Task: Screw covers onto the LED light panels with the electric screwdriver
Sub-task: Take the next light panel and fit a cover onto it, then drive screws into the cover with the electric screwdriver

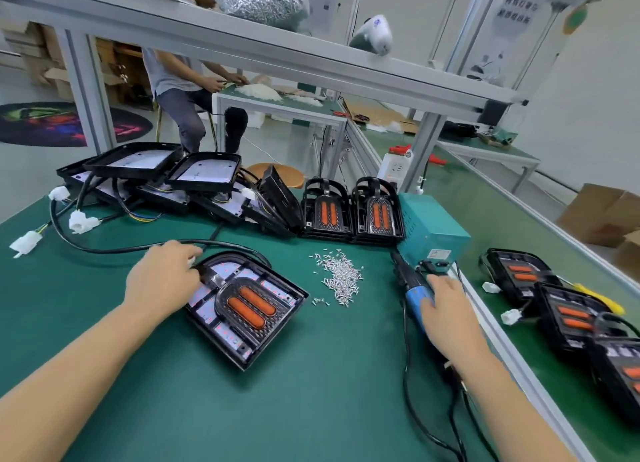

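Note:
An LED light panel (247, 309) in a black frame lies on the green mat before me, with a clear cover and two orange lenses (250, 305) set on it. My left hand (162, 279) rests on the panel's upper left corner, fingers curled at its edge. My right hand (445, 305) grips the blue electric screwdriver (414, 288), which lies on the mat with its black tip pointing away. A heap of small silver screws (341, 274) lies between the panel and the screwdriver.
Several bare panels with cables and white plugs (152, 181) are piled at the back left. Two stacks of covers (351, 212) stand at the back. A teal power box (431, 227) sits beside them. Panels with covers (554, 299) lie on the right. A person sits beyond the bench.

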The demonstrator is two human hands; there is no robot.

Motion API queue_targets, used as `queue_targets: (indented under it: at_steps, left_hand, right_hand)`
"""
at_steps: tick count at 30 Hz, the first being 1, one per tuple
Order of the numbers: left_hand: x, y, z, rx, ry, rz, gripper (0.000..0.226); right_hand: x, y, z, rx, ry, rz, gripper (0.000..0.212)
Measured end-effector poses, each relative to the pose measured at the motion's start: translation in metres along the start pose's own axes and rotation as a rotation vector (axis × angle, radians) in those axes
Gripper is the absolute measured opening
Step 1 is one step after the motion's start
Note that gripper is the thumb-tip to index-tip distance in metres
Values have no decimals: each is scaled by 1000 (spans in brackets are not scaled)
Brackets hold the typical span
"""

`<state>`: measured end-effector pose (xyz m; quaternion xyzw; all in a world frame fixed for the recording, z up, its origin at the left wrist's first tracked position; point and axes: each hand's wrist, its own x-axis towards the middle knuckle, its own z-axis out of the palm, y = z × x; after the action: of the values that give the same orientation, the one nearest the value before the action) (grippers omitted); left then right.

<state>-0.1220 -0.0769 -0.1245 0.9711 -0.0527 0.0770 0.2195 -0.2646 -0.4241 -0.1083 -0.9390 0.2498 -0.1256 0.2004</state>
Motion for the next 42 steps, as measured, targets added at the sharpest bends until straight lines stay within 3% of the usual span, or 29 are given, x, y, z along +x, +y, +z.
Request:
queue_targets:
  at_steps: [2,4,10,13,16,20,24,30,33,37,40,42]
  left_hand:
    - [2,18,-7,-8,129,70,33]
    - [5,42,-9,-59,159,190,29]
    - [31,118,13,-116,-209,341,22]
    - [45,143,31,-37,-410,366,20]
    - [54,155,45,39,-491,387,20]
    - [59,159,58,131,-533,404,19]
    - [60,159,65,179,-532,402,23]
    - [55,160,75,279,-410,450,6]
    - [51,162,76,369,-353,497,16]
    - [45,167,74,488,-410,591,8]
    - [43,170,70,422,-428,578,7]
    - [41,172,63,217,-422,503,19]
  right_hand:
    - [5,14,0,-67,-85,116,10]
    - [7,19,5,-117,-157,161,15]
    - [14,13,8,-115,-219,184,27]
    - [13,14,10,-83,-219,185,47]
    - [10,17,16,-40,-192,199,64]
    - [13,20,24,-60,-167,223,61]
    - [18,20,27,-95,-166,235,52]
    - [21,23,30,-114,-144,236,46]
    - [21,23,31,-116,-137,235,46]
    - [22,23,31,-106,-138,241,47]
    - [23,23,30,-109,-150,244,49]
    - [24,23,28,-109,-167,243,48]
